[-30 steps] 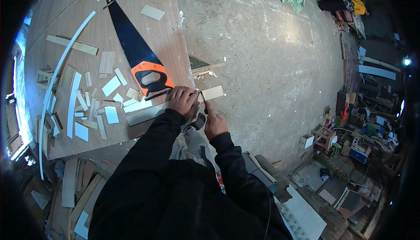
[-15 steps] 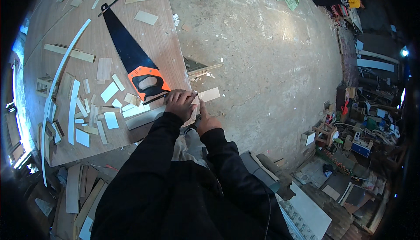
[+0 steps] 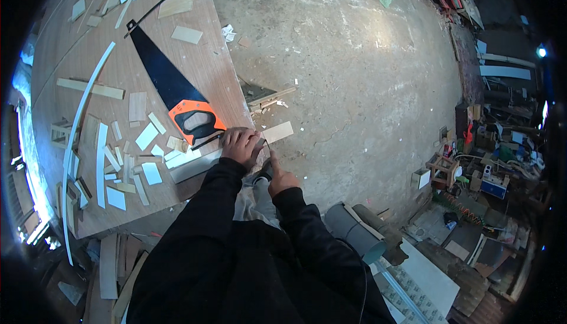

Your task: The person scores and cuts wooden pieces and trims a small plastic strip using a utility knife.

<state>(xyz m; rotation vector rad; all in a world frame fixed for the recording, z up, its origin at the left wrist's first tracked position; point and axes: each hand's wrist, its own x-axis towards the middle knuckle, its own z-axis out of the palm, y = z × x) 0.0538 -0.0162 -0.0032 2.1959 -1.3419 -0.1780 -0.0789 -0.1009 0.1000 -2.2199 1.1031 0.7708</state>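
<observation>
Resting left hand (image 3: 239, 146) over the right-hand part of a pale board (image 3: 192, 169), just to the near side of the handsaw's (image 3: 168, 82) orange handle. Bending left fingers over the wood, close together; cannot tell how far closed, undersides hidden. Holding thin dark tool (image 3: 267, 145) in curled fingers of right hand (image 3: 282, 179), to the right of the handsaw's handle and nearer, with index finger stretched along it; cannot make out full shape. Noted right of the handsaw's handle: pale wooden strip (image 3: 277, 132), jutting past the edge of the tabletop (image 3: 201, 70); cannot tell whether joined to the board. Noted left of the handsaw: scattered offcuts (image 3: 146, 137) and, farther left, long curved white strip (image 3: 86, 95). Noted at the handsaw's blade tip: slender dark rod (image 3: 162, 6), lying slantwise.
</observation>
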